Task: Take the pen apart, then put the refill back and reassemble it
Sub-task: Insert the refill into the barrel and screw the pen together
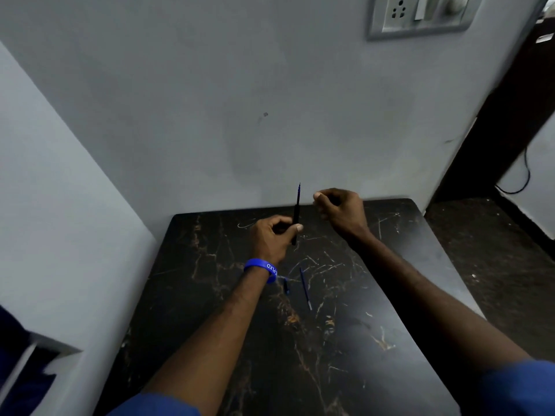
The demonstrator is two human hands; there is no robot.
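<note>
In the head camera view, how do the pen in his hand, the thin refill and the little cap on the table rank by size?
1. Pen body, held upright in the left hand: longest.
2. Refill: shorter and thinner, though it lies nearer the camera, so the order is unsure.
3. Small piece: clearly smallest.

I am wearing blue short sleeves (pixel 516 388), their cuffs showing at the bottom edge on both arms. My forearms are showing bare below them. A blue wristband (pixel 262 269) is circling my left wrist, white lettering on it, too small to read fully.
</note>
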